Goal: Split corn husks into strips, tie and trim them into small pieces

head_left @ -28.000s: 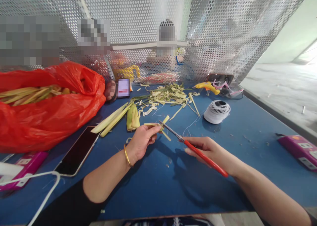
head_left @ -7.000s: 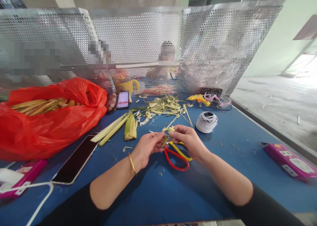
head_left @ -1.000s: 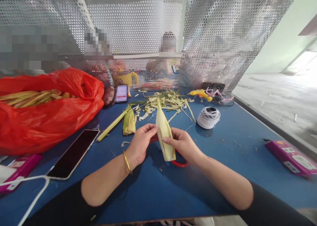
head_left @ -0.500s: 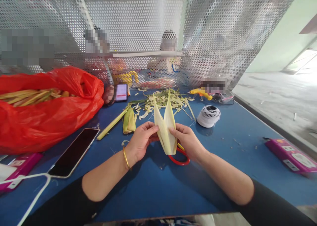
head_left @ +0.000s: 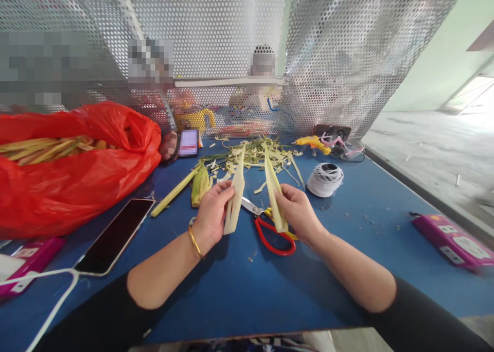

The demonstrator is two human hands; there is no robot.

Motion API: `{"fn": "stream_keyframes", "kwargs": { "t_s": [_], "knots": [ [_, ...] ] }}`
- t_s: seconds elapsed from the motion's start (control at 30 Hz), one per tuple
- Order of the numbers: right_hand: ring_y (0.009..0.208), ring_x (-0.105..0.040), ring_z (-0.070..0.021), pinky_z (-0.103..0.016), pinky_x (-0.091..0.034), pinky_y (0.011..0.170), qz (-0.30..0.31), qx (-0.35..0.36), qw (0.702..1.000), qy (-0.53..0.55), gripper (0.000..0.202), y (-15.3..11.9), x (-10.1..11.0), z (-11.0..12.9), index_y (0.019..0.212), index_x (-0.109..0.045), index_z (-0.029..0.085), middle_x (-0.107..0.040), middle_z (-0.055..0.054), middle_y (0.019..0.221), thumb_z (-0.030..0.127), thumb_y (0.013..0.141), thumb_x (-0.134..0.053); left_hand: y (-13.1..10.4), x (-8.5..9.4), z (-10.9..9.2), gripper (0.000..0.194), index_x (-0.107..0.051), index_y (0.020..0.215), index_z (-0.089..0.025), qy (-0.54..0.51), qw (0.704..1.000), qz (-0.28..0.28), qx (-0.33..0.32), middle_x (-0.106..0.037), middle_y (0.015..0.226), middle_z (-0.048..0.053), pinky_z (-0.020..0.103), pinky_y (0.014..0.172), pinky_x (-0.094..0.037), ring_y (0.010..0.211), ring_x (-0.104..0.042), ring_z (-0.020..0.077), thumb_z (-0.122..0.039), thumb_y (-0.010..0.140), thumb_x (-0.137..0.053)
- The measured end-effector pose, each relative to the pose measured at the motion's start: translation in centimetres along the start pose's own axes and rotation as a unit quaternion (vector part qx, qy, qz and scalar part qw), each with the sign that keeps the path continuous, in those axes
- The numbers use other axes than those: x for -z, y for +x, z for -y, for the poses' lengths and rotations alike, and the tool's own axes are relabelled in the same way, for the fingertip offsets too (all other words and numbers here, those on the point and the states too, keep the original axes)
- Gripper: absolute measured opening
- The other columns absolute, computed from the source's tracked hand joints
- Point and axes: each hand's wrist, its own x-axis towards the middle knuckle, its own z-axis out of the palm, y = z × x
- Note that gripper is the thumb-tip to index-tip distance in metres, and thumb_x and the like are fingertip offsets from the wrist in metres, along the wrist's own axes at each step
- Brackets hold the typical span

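My left hand [head_left: 213, 211] is closed on a pale strip of corn husk [head_left: 235, 200], held upright with its pointed tip away from me. Another strip, a greener corn husk piece [head_left: 276, 197], is pinched between thumb and fingers of my right hand [head_left: 300, 214]. A gap parts the two strips. Below them on the blue table lie scissors [head_left: 272, 237] with red and yellow handles; the right-hand strip covers part of them. A folded husk bundle [head_left: 200, 186] lies beyond my left hand, beside a long stalk-like strip [head_left: 175, 191].
Husk scraps [head_left: 254, 155] are heaped at the back. A red plastic bag [head_left: 127, 172] of husks and a phone [head_left: 116, 237] stand left. White cord [head_left: 324, 179], a yellow glue gun [head_left: 314, 144] and a purple box [head_left: 453, 239] are right. Perforated metal [head_left: 216, 38] rises behind.
The husk, joined at its base before, is now two separate strips. My hands have moved apart, one strip in each, and more of the scissors shows between them.
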Motion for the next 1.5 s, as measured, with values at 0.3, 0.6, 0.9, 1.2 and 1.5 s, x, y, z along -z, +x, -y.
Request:
{"fn": "stream_keyframes", "kwargs": {
  "t_s": [0.3,0.6,0.9,1.2,1.5],
  "knots": [
    [0.084,-0.058,-0.0222,-0.036,-0.045,0.073,-0.113,0.181,0.939,-0.27,0.038,0.8,1.4,0.6,0.11,-0.059,0.018,-0.06,-0.011,0.105,0.031,0.074,-0.059,-1.4,-0.5,0.0,0.019,-0.063,0.074,-0.015,0.043,0.998,0.038,-0.011,-0.065,0.06,-0.001,0.024,0.049,-0.048,0.051,-0.059,0.0124,-0.021,0.057,-0.07],
    [0.063,-0.057,-0.0113,-0.025,-0.044,0.062,0.183,-0.031,0.975,0.125,0.037,-1.6,-1.7,0.2,0.077,-0.059,0.017,-0.061,0.002,0.067,0.045,0.061,-0.078,-2.0,-0.7,0.9,0.015,-0.059,0.064,-0.016,0.084,0.993,0.081,-0.005,-0.061,0.058,-0.003,0.022,0.046,-0.046,0.049,-0.057,0.0115,-0.022,0.057,-0.072],
    [0.057,-0.05,-0.0093,-0.024,-0.04,0.059,0.131,-0.027,0.973,0.19,0.036,-1.9,-1.5,0.6,0.066,-0.055,0.018,-0.058,0.004,0.062,0.043,0.06,-0.08,-1.8,-0.8,1.2,0.019,-0.058,0.063,-0.017,0.098,0.994,0.038,0.007,-0.06,0.055,-0.003,0.021,0.045,-0.044,0.048,-0.055,0.0109,-0.023,0.055,-0.075],
    [0.062,-0.06,-0.013,-0.028,-0.047,0.069,0.108,-0.013,0.969,0.223,0.03,-2.0,-0.6,1.9,0.066,-0.051,0.019,-0.059,0.003,0.059,0.041,0.069,-0.072,-0.6,-0.2,1.2,0.02,-0.059,0.063,-0.016,0.11,0.993,-0.013,-0.028,-0.061,0.057,-0.002,0.022,0.046,-0.045,0.049,-0.056,0.0114,-0.023,0.054,-0.075],
    [0.039,-0.038,-0.005,-0.022,-0.032,0.043,0.037,0.103,0.96,0.257,0.028,-1.8,1.3,3.6,0.07,-0.043,0.021,-0.046,0.008,0.057,0.039,0.076,-0.064,0.7,0.3,0.1,0.018,-0.056,0.065,-0.016,0.064,0.997,-0.045,0.016,-0.062,0.055,0.0,0.024,0.051,-0.05,0.051,-0.063,0.0147,-0.016,0.06,-0.073]
  ]
}}
